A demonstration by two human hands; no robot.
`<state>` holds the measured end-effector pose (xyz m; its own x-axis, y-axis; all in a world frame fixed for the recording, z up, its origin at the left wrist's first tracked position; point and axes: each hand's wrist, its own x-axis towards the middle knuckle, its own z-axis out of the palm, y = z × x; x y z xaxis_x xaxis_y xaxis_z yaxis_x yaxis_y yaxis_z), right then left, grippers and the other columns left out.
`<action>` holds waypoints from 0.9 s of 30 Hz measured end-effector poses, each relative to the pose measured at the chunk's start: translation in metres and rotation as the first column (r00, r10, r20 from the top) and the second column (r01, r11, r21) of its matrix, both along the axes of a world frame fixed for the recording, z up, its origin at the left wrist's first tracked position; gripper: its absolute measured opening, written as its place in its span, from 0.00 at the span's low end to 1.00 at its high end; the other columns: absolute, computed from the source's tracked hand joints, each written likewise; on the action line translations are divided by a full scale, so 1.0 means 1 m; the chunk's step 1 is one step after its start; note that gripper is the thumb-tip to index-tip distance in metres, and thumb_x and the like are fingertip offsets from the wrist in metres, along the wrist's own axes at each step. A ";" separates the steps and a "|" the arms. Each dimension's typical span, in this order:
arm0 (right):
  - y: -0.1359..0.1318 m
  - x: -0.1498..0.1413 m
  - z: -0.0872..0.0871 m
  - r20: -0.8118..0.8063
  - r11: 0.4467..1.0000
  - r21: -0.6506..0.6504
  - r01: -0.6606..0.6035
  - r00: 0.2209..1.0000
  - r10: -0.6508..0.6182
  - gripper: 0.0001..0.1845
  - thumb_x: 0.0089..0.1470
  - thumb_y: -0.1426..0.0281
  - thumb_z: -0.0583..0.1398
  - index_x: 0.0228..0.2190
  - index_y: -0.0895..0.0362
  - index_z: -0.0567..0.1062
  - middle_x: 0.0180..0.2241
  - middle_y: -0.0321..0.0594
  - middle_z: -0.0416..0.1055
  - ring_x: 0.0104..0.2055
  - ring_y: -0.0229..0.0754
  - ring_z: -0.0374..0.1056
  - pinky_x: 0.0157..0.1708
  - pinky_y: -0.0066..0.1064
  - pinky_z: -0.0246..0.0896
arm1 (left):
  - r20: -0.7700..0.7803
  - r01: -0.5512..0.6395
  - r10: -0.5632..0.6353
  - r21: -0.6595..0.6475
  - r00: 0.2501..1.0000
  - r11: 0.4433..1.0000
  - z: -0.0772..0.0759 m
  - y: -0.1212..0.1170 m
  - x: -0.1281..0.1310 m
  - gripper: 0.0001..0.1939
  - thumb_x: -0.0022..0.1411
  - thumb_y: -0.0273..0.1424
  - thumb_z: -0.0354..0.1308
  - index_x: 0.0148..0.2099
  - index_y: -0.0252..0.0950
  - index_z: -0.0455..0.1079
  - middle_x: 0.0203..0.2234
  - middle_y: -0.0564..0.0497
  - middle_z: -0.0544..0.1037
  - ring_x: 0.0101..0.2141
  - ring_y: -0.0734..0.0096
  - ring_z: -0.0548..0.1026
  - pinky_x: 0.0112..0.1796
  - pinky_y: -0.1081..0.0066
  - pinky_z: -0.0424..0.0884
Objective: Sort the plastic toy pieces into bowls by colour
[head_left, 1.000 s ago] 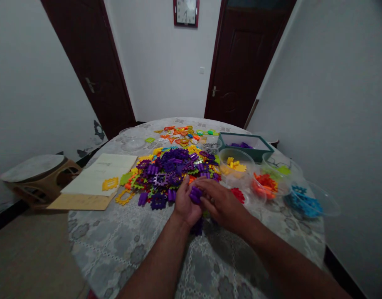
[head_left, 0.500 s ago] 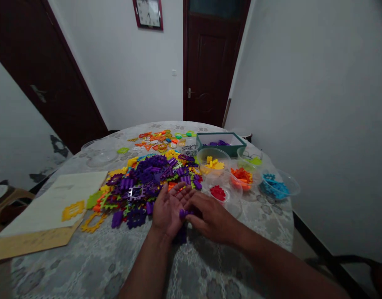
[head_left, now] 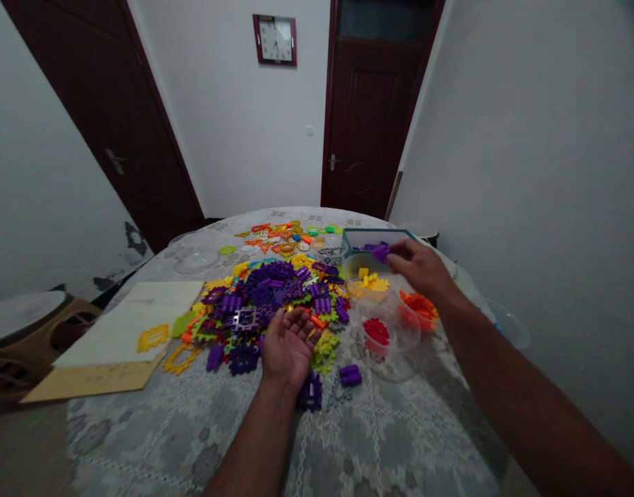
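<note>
Piece (head_left: pixel 381 252): purple; pinched in right fingertips near box (head_left: pixel 407 238)
Left hand (head_left: pixel 292 348): palm up; loosely open; nothing held

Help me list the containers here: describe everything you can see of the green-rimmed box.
The box is rectangular and open-topped, with a dark green rim and pale inner walls, perhaps card. It stands towards the far right of the table, with purple pieces inside. A clear bowl and the right hand hide part of it; I cannot tell whether either touches it.
</note>
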<state>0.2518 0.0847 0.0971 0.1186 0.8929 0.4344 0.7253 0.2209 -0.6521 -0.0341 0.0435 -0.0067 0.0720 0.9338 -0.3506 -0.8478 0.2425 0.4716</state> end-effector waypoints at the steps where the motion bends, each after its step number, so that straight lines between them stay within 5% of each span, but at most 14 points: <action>1: 0.007 0.005 0.002 -0.025 0.990 0.080 0.113 0.993 -0.112 0.18 0.58 0.62 0.62 0.47 0.58 0.78 0.44 0.47 0.79 0.38 0.45 0.75 0.41 0.38 0.70 | 0.003 -0.022 0.022 -0.005 1.000 1.000 0.000 0.000 -0.001 0.15 0.69 0.39 0.55 0.40 0.32 0.75 0.30 0.45 0.78 0.29 0.67 0.78 0.32 0.65 0.78; 4: -0.004 -0.006 -0.003 -0.001 0.964 0.192 0.185 0.982 -0.188 0.22 0.59 0.63 0.62 0.54 0.56 0.76 0.50 0.49 0.77 0.41 0.47 0.76 0.46 0.44 0.72 | 0.012 -0.066 0.066 0.005 0.998 0.998 -0.001 0.002 -0.003 0.14 0.68 0.39 0.55 0.39 0.33 0.74 0.30 0.46 0.77 0.28 0.67 0.77 0.32 0.65 0.78; 7: -0.059 -0.047 -0.035 0.152 0.985 0.081 -0.152 0.979 0.138 0.17 0.64 0.64 0.59 0.52 0.54 0.76 0.50 0.48 0.77 0.44 0.48 0.77 0.46 0.44 0.74 | 0.011 -0.096 0.096 0.031 0.995 0.995 -0.003 0.003 -0.005 0.15 0.69 0.40 0.54 0.39 0.33 0.74 0.29 0.47 0.77 0.28 0.68 0.77 0.32 0.65 0.77; 9: -0.100 -0.078 -0.071 0.233 0.929 0.003 -0.370 0.904 0.359 0.21 0.65 0.66 0.58 0.58 0.52 0.72 0.57 0.49 0.73 0.58 0.51 0.71 0.56 0.48 0.71 | 0.003 -0.118 0.118 0.057 0.993 0.991 -0.003 0.003 -0.006 0.16 0.69 0.40 0.54 0.39 0.32 0.75 0.30 0.47 0.77 0.27 0.68 0.76 0.31 0.65 0.76; 12: -0.139 -0.109 -0.127 0.329 0.930 -0.040 -0.366 0.874 0.358 0.35 0.62 0.68 0.60 0.68 0.55 0.60 0.68 0.54 0.60 0.70 0.57 0.57 0.65 0.56 0.60 | -0.019 -0.155 0.158 0.107 0.987 0.982 -0.001 0.002 -0.008 0.17 0.69 0.41 0.54 0.39 0.32 0.75 0.30 0.47 0.77 0.27 0.68 0.76 0.30 0.66 0.76; 15: -0.142 -0.116 -0.162 0.350 0.960 -0.056 -0.275 0.895 0.276 0.45 0.61 0.64 0.62 0.72 0.55 0.50 0.72 0.58 0.50 0.74 0.62 0.47 0.67 0.61 0.55 | -0.049 -0.221 0.232 0.168 0.971 0.961 0.002 0.000 -0.010 0.17 0.68 0.42 0.55 0.39 0.33 0.75 0.29 0.49 0.77 0.27 0.70 0.76 0.31 0.67 0.75; 22: -0.131 -0.111 -0.177 0.407 0.960 -0.086 -0.266 0.870 0.278 0.52 0.57 0.52 0.65 0.72 0.56 0.49 0.74 0.59 0.43 0.74 0.65 0.45 0.68 0.62 0.50 | -0.196 -0.429 0.485 0.269 0.852 0.862 0.012 -0.008 -0.019 0.14 0.60 0.41 0.62 0.38 0.35 0.74 0.28 0.51 0.77 0.29 0.70 0.76 0.37 0.68 0.74; 27: -0.133 -0.120 -0.183 0.421 0.968 -0.041 -0.249 0.874 0.243 0.52 0.54 0.51 0.66 0.71 0.55 0.52 0.74 0.59 0.43 0.73 0.66 0.46 0.67 0.62 0.50 | -0.443 -0.478 0.603 0.369 0.664 0.797 0.012 -0.018 -0.063 0.10 0.60 0.38 0.62 0.40 0.37 0.75 0.33 0.51 0.78 0.37 0.67 0.76 0.43 0.68 0.72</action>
<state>0.1315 -0.0482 -0.0859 -0.3000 0.8630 0.4065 0.8512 0.4346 -0.2944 -0.0966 0.0257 0.0052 -0.6004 0.7993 0.0262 -0.4071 -0.3337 0.8502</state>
